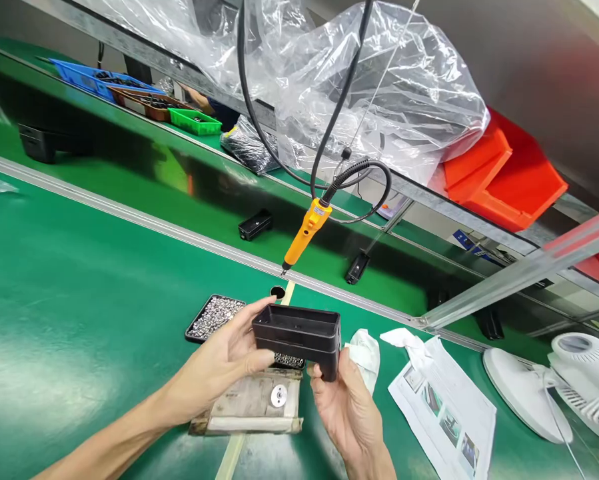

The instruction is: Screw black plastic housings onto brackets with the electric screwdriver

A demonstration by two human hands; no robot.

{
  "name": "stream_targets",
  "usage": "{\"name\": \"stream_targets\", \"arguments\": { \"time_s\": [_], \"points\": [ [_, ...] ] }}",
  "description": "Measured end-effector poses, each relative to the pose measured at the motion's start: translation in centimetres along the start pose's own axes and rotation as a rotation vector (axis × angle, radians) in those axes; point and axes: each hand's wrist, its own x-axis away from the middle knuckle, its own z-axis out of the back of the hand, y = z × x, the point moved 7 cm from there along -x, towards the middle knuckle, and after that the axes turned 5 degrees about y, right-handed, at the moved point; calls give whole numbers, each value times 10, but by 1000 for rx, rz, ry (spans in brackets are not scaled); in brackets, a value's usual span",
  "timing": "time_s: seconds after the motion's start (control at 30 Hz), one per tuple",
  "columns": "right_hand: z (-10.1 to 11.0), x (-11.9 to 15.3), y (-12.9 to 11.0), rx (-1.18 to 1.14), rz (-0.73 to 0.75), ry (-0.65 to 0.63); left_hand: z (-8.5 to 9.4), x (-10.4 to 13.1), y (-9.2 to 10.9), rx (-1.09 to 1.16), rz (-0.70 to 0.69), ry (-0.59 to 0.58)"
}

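Note:
Between my two hands is a black plastic housing (296,333), open at the top like a shallow box, with a stubby leg at its right end. My left hand (229,357) grips its left end, thumb in front and fingers behind. The leg is held by my right hand (346,407), thumb at the right side and fingers curled under. Below the housing lies a worn fixture board (249,403) with a white round disc (279,396) on it. A black tray of small metal parts (214,319) sits behind my left hand; another such tray (289,361) is partly hidden by the housing.
A yellow electric screwdriver (306,233) hangs on its cable above the bench. At right lie a printed sheet (449,407), crumpled white material (364,357) and a white fan (579,380). Black housings (256,225) stand beyond the rail; orange bins (509,173) sit overhead.

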Motion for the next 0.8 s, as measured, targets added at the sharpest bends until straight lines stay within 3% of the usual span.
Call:
{"name": "stream_targets", "arguments": {
  "time_s": [0.1, 0.3, 0.5, 0.63, 0.8],
  "points": [
    [2, 0, 6, -9, -52, -16, 4, -2, -2, -134, 69, 53],
    [14, 4, -4, 369, 193, -22, 4, 11, -6, -274, 148, 126],
    [38, 19, 5, 755, 279, -58, 17, 38, -6, -712, 16, 95],
    [37, 25, 15, 920, 272, -190, 28, 51, -7, -849, -131, 58],
    [31, 33, 18, 1037, 416, -273, 25, 58, -12, -1038, -225, -81]
  ]
}}
